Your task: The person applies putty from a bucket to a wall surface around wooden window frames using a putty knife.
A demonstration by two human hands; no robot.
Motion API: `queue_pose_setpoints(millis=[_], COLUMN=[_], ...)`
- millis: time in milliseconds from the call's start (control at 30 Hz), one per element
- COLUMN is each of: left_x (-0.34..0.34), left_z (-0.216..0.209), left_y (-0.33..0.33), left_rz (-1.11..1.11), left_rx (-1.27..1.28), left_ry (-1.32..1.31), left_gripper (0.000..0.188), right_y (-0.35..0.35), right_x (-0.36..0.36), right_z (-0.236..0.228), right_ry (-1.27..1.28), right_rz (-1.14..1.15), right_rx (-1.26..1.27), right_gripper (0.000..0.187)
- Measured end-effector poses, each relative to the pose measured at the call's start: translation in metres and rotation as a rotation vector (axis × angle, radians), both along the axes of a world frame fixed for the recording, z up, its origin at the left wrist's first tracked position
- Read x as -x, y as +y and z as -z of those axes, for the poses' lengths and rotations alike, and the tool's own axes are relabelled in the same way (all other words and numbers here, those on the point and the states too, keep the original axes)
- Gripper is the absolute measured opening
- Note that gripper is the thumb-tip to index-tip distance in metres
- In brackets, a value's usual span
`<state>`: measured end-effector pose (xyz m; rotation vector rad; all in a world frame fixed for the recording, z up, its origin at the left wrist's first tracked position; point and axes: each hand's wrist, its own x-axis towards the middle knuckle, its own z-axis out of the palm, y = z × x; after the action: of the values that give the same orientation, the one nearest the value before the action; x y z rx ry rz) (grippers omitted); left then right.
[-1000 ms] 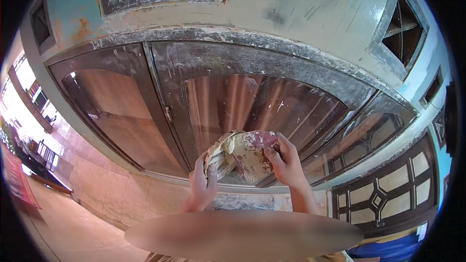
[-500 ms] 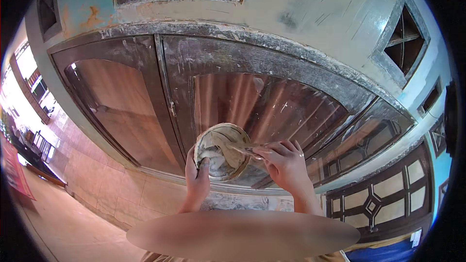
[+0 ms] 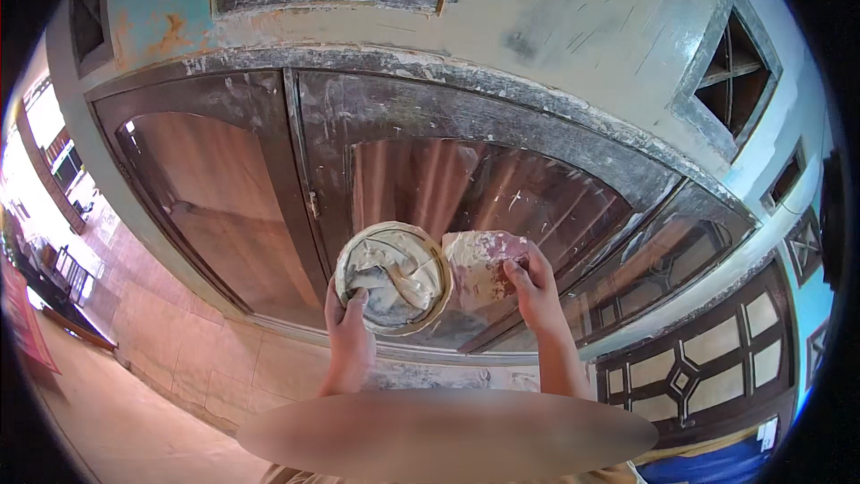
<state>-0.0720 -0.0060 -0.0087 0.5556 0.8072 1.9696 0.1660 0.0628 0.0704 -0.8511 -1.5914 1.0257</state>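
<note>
My left hand [image 3: 351, 323] grips a round, shallow tub [image 3: 442, 300] by its rim, thumb inside and fingers underneath. Pale, creamy paste [image 3: 408, 273] lies in thick folds within it. In my right hand [image 3: 537, 291], pinched between thumb and fingers, is a flat, reddish putty spreader [image 3: 486, 264], its face smeared with the same pale paste. The spreader's left edge is right beside the tub's right rim; whether they touch, I cannot tell. Both are held up in front of a dark wooden door with glass panes [image 3: 421, 184].
White smears mark the wooden frame [image 3: 502, 85] above the panes. A diamond-shaped vent [image 3: 736, 72] is set in the wall at upper right. Lower right stands another dark panelled door [image 3: 690, 367], with blue cloth [image 3: 717, 466] below. Tiled floor [image 3: 193, 358] stretches to the left.
My right hand has lifted the spreader out of the tub and turned its flat, paste-smeared face into view. The tub has shifted slightly left and tipped to show more of its inside.
</note>
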Motion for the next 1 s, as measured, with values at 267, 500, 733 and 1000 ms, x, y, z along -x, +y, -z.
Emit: queue_pose_setpoints(millis=[267,500,733,1000], left_x=[0.009,0.006,-0.003,-0.009], left_z=[-0.007,0.006,0.011,-0.002], left_y=[-0.001,0.001,-0.001,-0.009], left_rz=[-0.059,-0.072,-0.066,-0.036], left_rx=[-0.036,-0.066,-0.048,0.028], left_ry=[-0.125,-0.179,-0.188,-0.203], left_gripper=[0.045,0.044,0.045,0.047], right_y=[0.002,0.01,0.029,0.111], right_x=[-0.02,-0.032,-0.03,-0.011], right_z=[0.017,0.0,-0.168,-0.206], right_ry=[-0.028,0.434,-0.353,-0.907], right_rz=[-0.188,0.015,0.526,0.932], right_rx=[0.254,0.383,-0.902,-1.492], right_gripper=[0.032,0.034,0.032,0.047])
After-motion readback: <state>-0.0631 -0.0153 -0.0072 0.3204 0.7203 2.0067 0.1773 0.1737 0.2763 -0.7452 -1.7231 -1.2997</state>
